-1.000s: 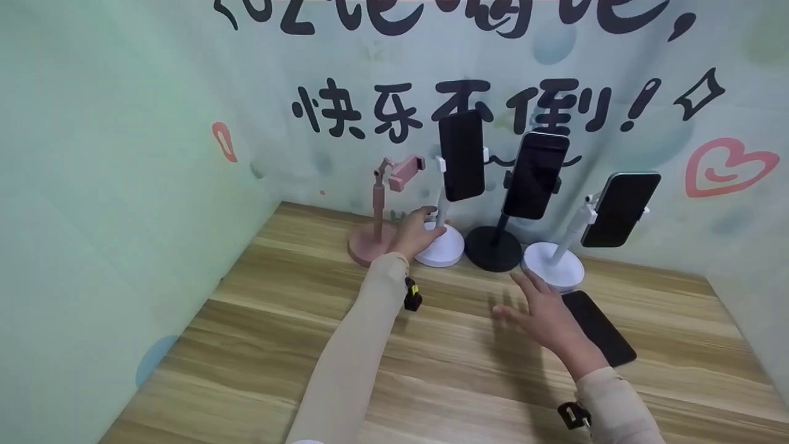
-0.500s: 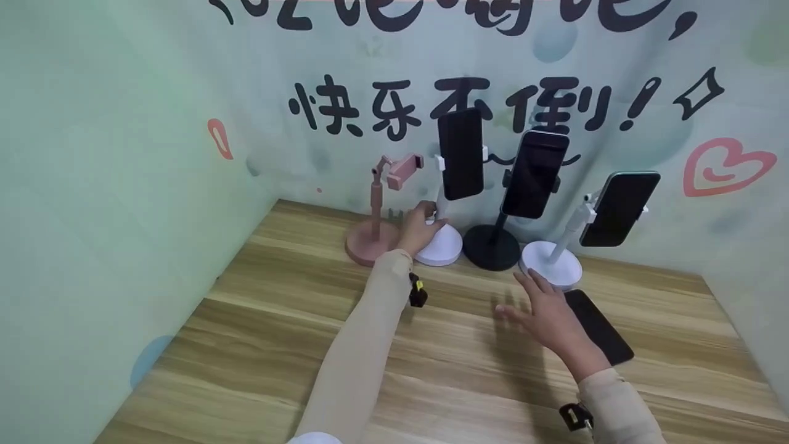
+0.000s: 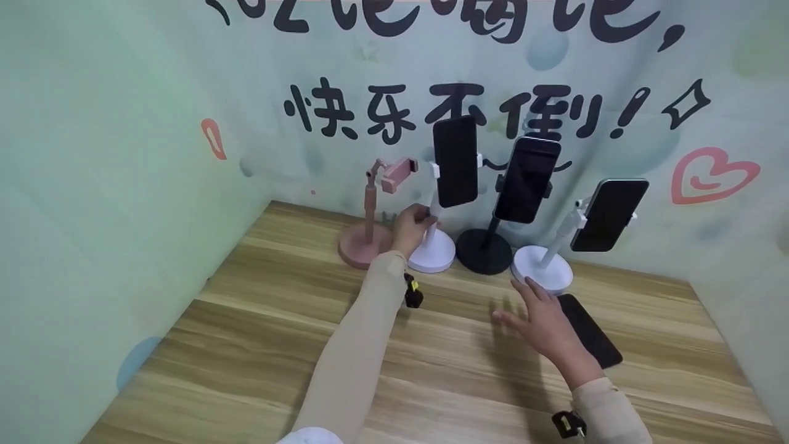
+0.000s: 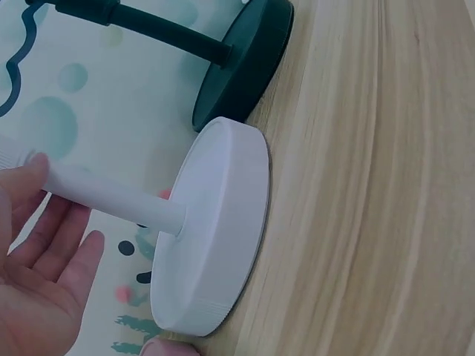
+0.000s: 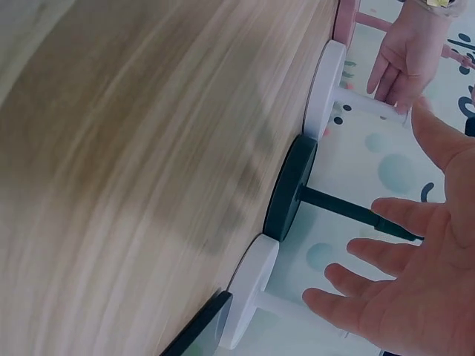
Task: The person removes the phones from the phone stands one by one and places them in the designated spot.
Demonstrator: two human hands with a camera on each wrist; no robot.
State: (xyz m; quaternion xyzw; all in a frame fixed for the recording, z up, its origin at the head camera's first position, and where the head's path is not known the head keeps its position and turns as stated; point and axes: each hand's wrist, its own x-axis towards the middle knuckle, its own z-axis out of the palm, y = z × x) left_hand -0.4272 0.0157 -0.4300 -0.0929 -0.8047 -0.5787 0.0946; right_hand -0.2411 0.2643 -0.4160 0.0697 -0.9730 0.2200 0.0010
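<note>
My left hand (image 3: 411,231) pinches the pole of a white phone stand (image 3: 435,258) that carries an upright black phone (image 3: 456,162). In the left wrist view the thumb lies on the white pole (image 4: 111,194), above the round base, and the lower fingers spread loosely beneath it. My right hand (image 3: 548,324), fingers apart and holding nothing, hovers above the wooden table near a second white phone stand (image 3: 542,277). Beside and partly behind that hand lies a dark phone (image 3: 592,333) flat on the table.
A pink phone stand (image 3: 365,248) with no phone in its clamp stands left of the held stand. To the right, a black phone stand (image 3: 484,262) holds a phone (image 3: 528,180); the second white stand holds another phone (image 3: 610,214). A printed backdrop (image 3: 345,55) rises behind the row.
My left hand has moved up from beside the white stand's base to higher on its pole. The right hand stays nearly in place, and the head view has shifted slightly.
</note>
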